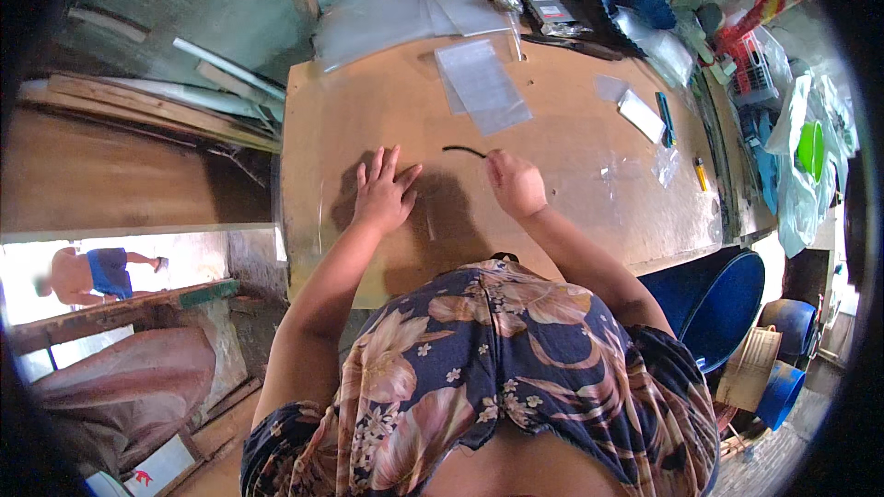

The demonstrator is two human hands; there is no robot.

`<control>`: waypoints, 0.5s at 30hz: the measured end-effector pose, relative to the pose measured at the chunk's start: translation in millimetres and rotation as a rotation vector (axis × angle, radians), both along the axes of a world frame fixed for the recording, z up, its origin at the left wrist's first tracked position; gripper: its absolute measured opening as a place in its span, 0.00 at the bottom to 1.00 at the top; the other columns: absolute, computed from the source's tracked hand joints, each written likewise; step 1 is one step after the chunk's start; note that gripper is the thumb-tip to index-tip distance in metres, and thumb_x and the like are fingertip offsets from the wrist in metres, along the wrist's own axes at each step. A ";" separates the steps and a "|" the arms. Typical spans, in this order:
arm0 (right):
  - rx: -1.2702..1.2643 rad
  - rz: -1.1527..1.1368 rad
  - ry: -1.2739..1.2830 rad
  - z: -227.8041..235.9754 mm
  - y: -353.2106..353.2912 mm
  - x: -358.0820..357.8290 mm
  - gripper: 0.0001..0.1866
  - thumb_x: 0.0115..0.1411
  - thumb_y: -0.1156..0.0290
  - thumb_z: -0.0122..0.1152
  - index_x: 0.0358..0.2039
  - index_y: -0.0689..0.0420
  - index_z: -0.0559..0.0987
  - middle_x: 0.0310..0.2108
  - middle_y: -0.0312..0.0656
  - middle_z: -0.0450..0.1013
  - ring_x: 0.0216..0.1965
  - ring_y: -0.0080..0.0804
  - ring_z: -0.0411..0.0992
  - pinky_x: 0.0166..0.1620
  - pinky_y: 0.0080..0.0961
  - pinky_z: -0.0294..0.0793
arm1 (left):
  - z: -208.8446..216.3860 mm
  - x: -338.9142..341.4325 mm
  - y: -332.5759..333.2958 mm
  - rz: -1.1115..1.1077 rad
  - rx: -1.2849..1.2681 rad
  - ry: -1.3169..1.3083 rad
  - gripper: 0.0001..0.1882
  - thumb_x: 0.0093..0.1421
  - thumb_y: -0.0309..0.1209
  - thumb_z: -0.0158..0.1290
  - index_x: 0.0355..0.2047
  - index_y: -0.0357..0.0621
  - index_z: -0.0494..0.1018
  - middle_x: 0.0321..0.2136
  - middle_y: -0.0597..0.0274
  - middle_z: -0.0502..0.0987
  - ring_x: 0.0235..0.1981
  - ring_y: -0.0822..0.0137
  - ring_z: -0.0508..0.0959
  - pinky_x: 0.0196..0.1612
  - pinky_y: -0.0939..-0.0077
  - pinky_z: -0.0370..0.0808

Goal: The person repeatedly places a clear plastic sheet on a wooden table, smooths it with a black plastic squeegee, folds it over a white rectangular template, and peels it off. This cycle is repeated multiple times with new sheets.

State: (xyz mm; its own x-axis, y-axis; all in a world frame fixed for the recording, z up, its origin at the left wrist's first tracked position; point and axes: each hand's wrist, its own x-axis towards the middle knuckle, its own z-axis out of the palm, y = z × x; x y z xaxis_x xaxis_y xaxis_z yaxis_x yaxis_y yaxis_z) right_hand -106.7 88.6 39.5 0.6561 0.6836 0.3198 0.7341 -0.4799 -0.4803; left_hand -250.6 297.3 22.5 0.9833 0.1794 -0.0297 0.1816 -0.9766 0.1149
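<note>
My left hand [383, 195] lies with its fingers spread on the tan wooden tabletop [368, 110], holding nothing. To its right, my right hand [517, 187] is closed around one end of a thin, curved black strip [463, 149]. The strip's free end points left, toward the left hand; whether it is cord, tubing or a blade I cannot tell. Farther up the board, clear plastic sheets [483, 87] overlap, apart from both hands.
Along the right side lie a white box [641, 116], a blue cutter [666, 120] and a yellow lighter [701, 175]. A dark blue basket [635, 7] stands at the far right corner. Blue barrels [727, 299] stand below right. Another person [92, 274] is at far left.
</note>
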 end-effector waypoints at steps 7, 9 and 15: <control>0.737 -0.611 0.809 30.3 -115.1 32.5 0.09 0.60 0.70 0.51 0.35 0.63 0.74 0.23 0.36 0.71 0.25 0.20 0.68 0.28 0.18 0.68 | 11.8 7.2 -14.2 -0.138 0.006 -0.130 0.23 0.51 0.42 0.50 0.50 0.57 0.69 0.60 0.54 0.54 0.62 0.51 0.50 0.58 0.43 0.47; 0.870 -0.765 0.721 28.9 -168.0 39.6 0.09 0.60 0.70 0.52 0.36 0.63 0.74 0.24 0.35 0.71 0.25 0.20 0.68 0.30 0.17 0.68 | 12.4 9.7 -27.9 -0.157 0.014 -0.116 0.23 0.50 0.42 0.51 0.48 0.54 0.70 0.60 0.54 0.54 0.62 0.50 0.50 0.58 0.42 0.46; 0.585 -1.201 0.095 -21.0 -354.2 70.4 0.09 0.57 0.72 0.56 0.37 0.61 0.75 0.28 0.38 0.74 0.29 0.25 0.72 0.35 0.21 0.71 | 7.9 15.1 -67.3 -0.078 -0.034 -0.210 0.33 0.47 0.44 0.53 0.53 0.46 0.63 0.61 0.52 0.51 0.62 0.50 0.49 0.58 0.40 0.43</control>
State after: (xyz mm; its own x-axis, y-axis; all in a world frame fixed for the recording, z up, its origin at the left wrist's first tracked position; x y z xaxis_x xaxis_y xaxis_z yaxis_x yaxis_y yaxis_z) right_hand -36.3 -265.6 18.5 0.7854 -0.5495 0.2850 -0.0425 -0.5072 -0.8608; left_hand -235.5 230.0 30.4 0.9794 0.1054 0.1720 0.0749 -0.9816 0.1755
